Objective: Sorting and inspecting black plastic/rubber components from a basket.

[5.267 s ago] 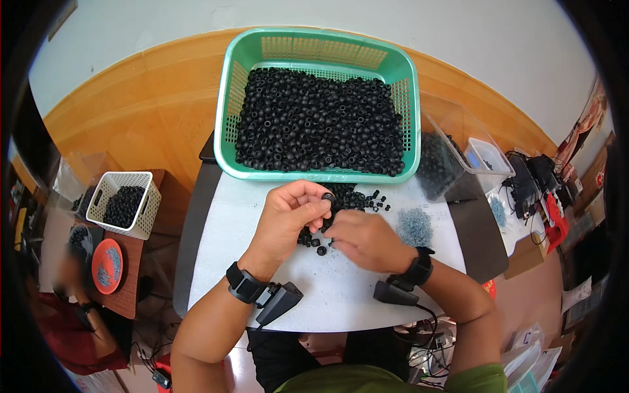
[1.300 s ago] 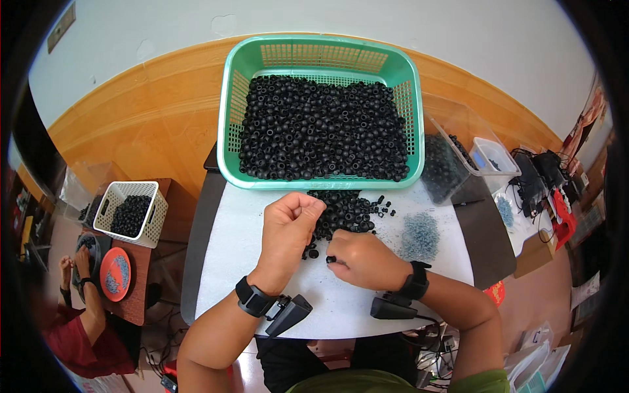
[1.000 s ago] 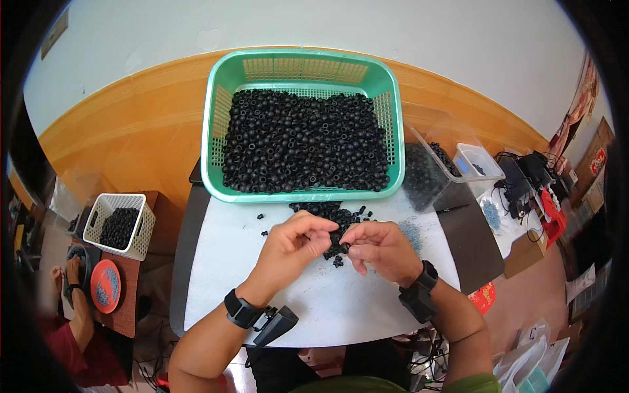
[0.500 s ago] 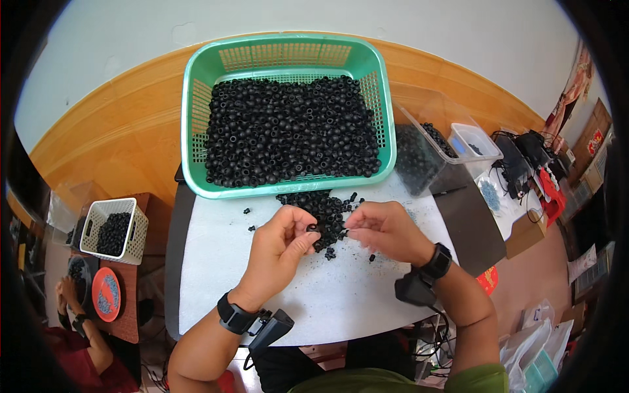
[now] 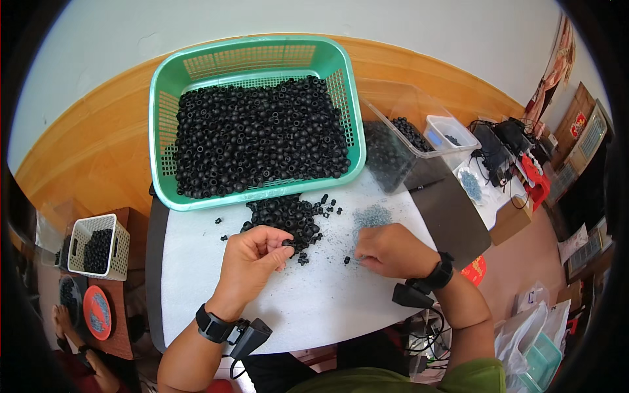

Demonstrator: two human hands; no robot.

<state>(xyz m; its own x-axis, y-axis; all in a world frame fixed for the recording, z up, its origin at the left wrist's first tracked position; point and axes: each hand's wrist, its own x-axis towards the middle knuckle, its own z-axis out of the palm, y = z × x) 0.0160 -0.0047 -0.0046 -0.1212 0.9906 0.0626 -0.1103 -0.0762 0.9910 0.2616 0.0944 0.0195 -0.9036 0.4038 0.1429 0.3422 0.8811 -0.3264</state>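
Observation:
My left hand is closed, pinching a small round black plastic piece between thumb and fingertips. It hovers at the near edge of a heap of similar black pieces on the white tabletop. To the right, my right hand is low over the table with its fingers curled together, beside a scatter of tiny blue-grey bits. Whatever its fingertips may hold is hidden. A few small black parts lie loose between the hands.
Beyond the heap, a green basket full of black pieces spans the far side. Right of it stand a clear bin and a small white tub. At left, another person's hands are near a red plate and a white basket.
My right hand has moved right, away from my left hand, to the blue-grey bits, which now show. My left hand still pinches the black piece. The whole view has shifted slightly.

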